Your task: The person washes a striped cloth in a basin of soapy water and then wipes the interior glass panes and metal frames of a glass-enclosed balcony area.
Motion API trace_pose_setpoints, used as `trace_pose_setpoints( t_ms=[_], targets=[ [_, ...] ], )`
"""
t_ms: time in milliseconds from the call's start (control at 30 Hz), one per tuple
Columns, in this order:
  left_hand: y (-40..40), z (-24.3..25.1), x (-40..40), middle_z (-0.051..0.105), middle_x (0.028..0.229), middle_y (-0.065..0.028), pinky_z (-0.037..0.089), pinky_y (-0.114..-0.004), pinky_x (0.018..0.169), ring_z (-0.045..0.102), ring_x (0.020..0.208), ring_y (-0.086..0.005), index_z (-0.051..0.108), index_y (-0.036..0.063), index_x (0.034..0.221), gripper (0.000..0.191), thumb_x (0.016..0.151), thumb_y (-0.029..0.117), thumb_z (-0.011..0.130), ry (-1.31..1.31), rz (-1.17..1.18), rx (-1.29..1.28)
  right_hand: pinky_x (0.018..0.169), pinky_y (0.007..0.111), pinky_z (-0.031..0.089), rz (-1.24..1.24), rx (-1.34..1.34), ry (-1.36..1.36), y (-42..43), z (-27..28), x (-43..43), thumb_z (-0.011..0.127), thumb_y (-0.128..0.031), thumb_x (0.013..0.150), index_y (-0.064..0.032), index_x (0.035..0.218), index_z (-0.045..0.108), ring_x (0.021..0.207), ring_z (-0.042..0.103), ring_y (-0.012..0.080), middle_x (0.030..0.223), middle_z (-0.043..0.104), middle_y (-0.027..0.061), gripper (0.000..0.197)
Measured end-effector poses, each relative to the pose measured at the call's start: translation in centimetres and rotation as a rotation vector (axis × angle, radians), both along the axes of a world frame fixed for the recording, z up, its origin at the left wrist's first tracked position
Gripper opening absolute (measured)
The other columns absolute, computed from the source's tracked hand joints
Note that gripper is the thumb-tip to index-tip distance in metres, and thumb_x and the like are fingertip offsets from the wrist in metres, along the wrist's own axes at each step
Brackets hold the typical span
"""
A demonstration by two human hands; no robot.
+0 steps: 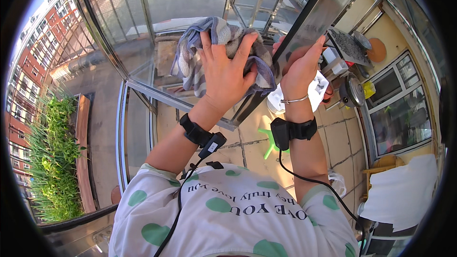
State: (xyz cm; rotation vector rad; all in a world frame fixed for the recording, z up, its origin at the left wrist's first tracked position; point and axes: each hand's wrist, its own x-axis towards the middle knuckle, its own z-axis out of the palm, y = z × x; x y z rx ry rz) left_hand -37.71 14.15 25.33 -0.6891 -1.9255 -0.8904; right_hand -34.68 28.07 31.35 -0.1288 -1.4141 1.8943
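Note:
My left hand (225, 69) lies with spread fingers on a crumpled striped towel (194, 51), grey-blue, white and brown. Its thumb is tucked against a fold, and the towel bunches against a metal-framed glass window sash (171, 94). To the right, my right hand (302, 66) is raised flat beside a glass pane (314, 18) with a dark edge strip, and its reflection shows in the glass. That hand holds nothing; some of its fingers are hard to make out. Both wrists wear black straps with small cabled boxes.
A green plastic stool (268, 141) stands on the tiled floor (228, 151) below. A lidded pot (351, 91) and a dark stone-like slab (348, 48) are at the right. White cloth (400, 192) covers something at lower right. Outside, green plants (57, 160) grow behind a wooden board (83, 150).

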Motion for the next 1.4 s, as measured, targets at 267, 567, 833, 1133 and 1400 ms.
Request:
trace_pose_setpoints(
  t_ms=[267, 567, 833, 1133, 1400],
  targets=[
    [0.1, -1.6, -0.1, 0.041, 0.124, -0.0213, 0.026, -0.067, 0.112, 0.04, 0.122, -0.0509, 0.056, 0.0239, 0.139, 0.083, 0.061, 0.011, 0.081, 0.002, -0.063, -0.036, 0.067, 0.035, 0.055, 0.0, 0.009, 0.009, 0.6, -0.2, -0.6, 0.027, -0.06, 0.105, 0.0012, 0.096, 0.065, 0.067, 0.065, 0.0223, 0.079, 0.068, 0.0132, 0.072],
    [0.6, -1.5, 0.1, 0.041, 0.13, -0.0219, 0.026, -0.071, 0.106, 0.032, 0.125, -0.0624, 0.058, 0.034, 0.137, 0.075, 0.067, 0.016, 0.079, -0.063, -0.074, -0.089, 0.066, 0.039, 0.056, -0.024, -0.02, 0.014, 0.9, -0.2, -0.7, 0.03, -0.058, 0.104, -0.0008, 0.081, 0.057, 0.068, 0.066, 0.0278, 0.076, 0.067, 0.0166, 0.068],
    [1.3, 0.3, -0.8, 0.038, 0.135, -0.019, 0.03, -0.077, 0.096, 0.029, 0.13, -0.0613, 0.061, 0.0398, 0.133, 0.07, 0.069, 0.017, 0.079, 0.16, -0.074, -0.128, 0.056, 0.026, 0.026, -0.218, 0.025, -0.084, 0.6, -0.4, -0.4, 0.036, -0.057, 0.105, -0.0114, 0.077, 0.051, 0.059, 0.031, 0.0085, 0.065, 0.04, -0.0054, 0.055],
    [1.4, 0.3, -0.8, 0.039, 0.133, -0.021, 0.03, -0.07, 0.099, 0.029, 0.128, -0.0632, 0.058, 0.0359, 0.137, 0.072, 0.071, 0.016, 0.079, 0.073, -0.058, -0.072, 0.063, 0.029, 0.045, -0.155, 0.11, -0.087, 0.7, 0.2, -0.2, 0.031, -0.059, 0.105, -0.0039, 0.087, 0.063, 0.063, 0.054, 0.0154, 0.074, 0.062, 0.0049, 0.066],
    [1.6, 0.0, -0.3, 0.042, 0.137, -0.0192, 0.029, -0.069, 0.102, 0.029, 0.13, -0.0617, 0.059, 0.033, 0.136, 0.072, 0.069, 0.015, 0.078, 0.04, -0.075, -0.062, 0.048, 0.029, 0.035, -0.212, 0.076, -0.046, 1.3, -0.6, -0.4, 0.036, -0.056, 0.105, -0.0116, 0.063, 0.047, 0.047, 0.043, 0.0136, 0.053, 0.046, 0.0006, 0.062]
  ],
)
